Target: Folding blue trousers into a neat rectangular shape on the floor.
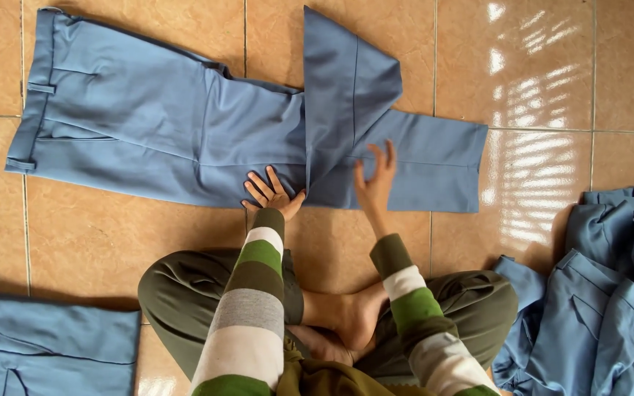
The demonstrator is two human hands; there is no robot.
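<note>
Left hand (271, 194) flat and spread on blue trousers (148, 125), right hand (376, 178) open, fingers raised beside the folded-over leg, tiled floor (552, 73), trouser pile (610, 293) at right

blue trousers spread out (148, 125): 1 | folded blue trousers (45, 345): 1 | heap of blue trousers (603, 301): 1 | hands: 2

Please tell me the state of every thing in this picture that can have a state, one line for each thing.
blue trousers: spread flat on the tiled floor, one leg end folded up and back.
left hand: open, pressing flat on the trousers.
right hand: open, fingers raised beside the fold.
pile of blue garments: crumpled, unfolded, at the right.
blue garment: lying flat at lower left.
</note>
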